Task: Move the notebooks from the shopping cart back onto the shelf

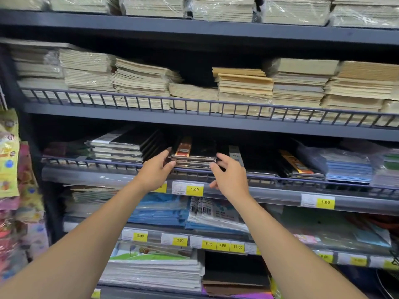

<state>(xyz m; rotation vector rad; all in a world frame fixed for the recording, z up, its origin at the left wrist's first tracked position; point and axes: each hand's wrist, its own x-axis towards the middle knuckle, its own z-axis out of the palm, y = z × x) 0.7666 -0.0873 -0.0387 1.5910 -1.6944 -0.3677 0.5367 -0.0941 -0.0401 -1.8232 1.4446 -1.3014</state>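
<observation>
Notebook stack [194, 157] on shelf [86, 175]; left hand [154, 171] pinches left edge, thumb on top; right hand [230, 175] pinches right edge

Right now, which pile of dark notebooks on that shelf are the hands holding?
The middle pile with the orange-brown band on top, held at its ends by the left hand and right hand; the taller pile leftward sits untouched.

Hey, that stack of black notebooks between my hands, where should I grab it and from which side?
Grip the black notebook stack by its two front corners, one hand each side, coming from the front over the wire rail. It lies flat with other stacks close beside it; the left hand and right hand pinch there.
</observation>
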